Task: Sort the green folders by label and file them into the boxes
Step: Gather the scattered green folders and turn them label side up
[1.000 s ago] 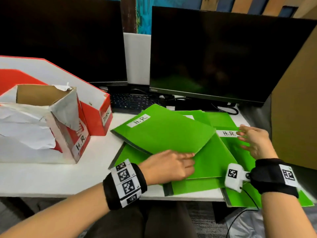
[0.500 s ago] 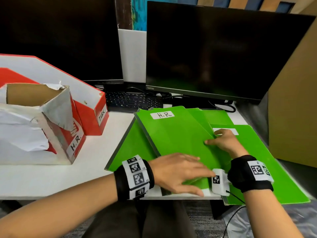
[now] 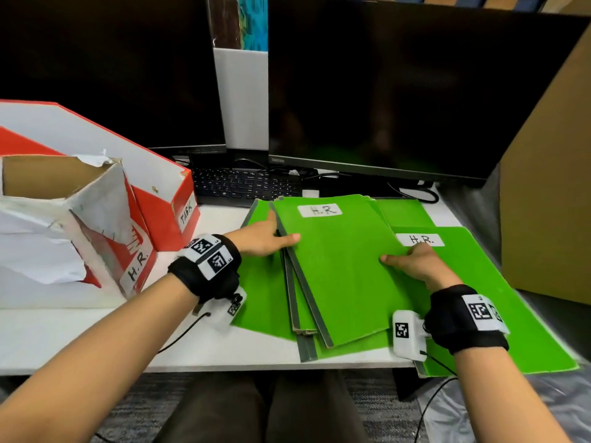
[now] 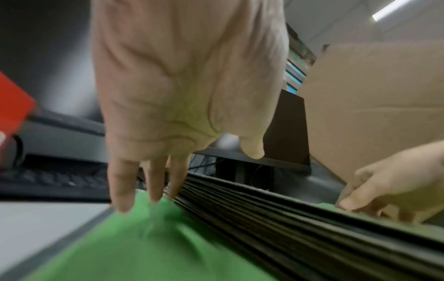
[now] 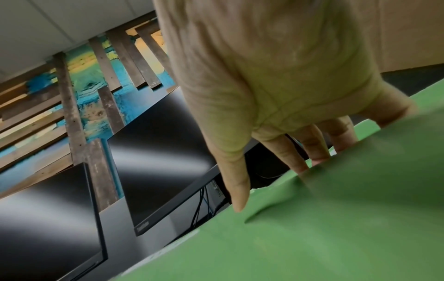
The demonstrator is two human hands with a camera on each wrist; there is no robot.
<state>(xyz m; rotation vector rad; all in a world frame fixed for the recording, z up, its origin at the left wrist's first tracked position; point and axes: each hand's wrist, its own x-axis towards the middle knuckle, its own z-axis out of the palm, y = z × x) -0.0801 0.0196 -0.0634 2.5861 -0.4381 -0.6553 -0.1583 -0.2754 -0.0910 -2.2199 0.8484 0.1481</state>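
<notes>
We have filed nothing that we can see. The desk (image 3: 80,334) carries everything. At its left edge stand the two boxes: the H.R. box (image 3: 105,238) nearer the front, torn at its rim and showing bare brown cardboard inside, and the TASK box (image 3: 166,215) behind it, towards the back edge. What lies inside the TASK box is hidden from us.

The green folders (image 3: 265,295) all lie in a loose, fanned pile at the front right corner of the desk, some hanging over the front edge. The top folder (image 3: 339,276) bears an H.R. label (image 3: 319,210); a second H.R. folder (image 3: 499,302) lies lower, towards the right edge, with its own label showing. The other labels are covered.

Our left hand (image 3: 260,238) grips the top folder's left, spine edge, thumb on top and fingers (image 4: 120,190) reaching down beside the spines onto the folder below. Our right hand (image 3: 415,263) grips the same folder's right edge, thumb over the cover and fingers (image 5: 283,152) tucked beneath.

So we judge the task barely begun: this first H.R. folder is about to lift towards its box, and the rest of the pile remains to be read and filed.
</notes>
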